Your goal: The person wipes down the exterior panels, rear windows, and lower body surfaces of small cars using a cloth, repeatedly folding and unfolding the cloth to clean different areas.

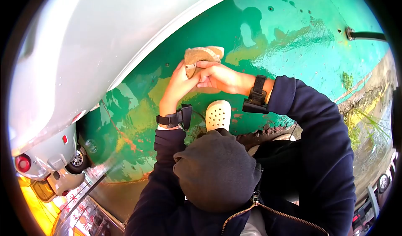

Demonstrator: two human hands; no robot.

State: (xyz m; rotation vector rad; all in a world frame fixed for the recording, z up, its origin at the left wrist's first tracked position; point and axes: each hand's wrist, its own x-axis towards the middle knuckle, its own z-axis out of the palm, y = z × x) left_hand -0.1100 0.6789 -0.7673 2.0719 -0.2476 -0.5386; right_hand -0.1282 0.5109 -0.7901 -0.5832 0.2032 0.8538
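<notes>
A tan, folded cloth point(202, 56) with pale edging is held up between my two hands, above the wet green floor. My left hand point(181, 84) is closed on its left and lower side. From the right, my right hand point(217, 76) grips the cloth's lower edge, its fingers meeting those of my left hand. Part of the cloth is hidden behind the fingers. Each wrist carries a black strap with a dark box. Below the hands, a cream clog point(218, 115) with holes shows on one foot.
A silver-white car body point(79, 39) curves along the left, close to my hands. The green floor point(293, 55) has wet, worn patches. A black post point(364, 35) stands at upper right, near grass and a broken concrete edge point(360, 93). More vehicles point(58, 150) appear lower left.
</notes>
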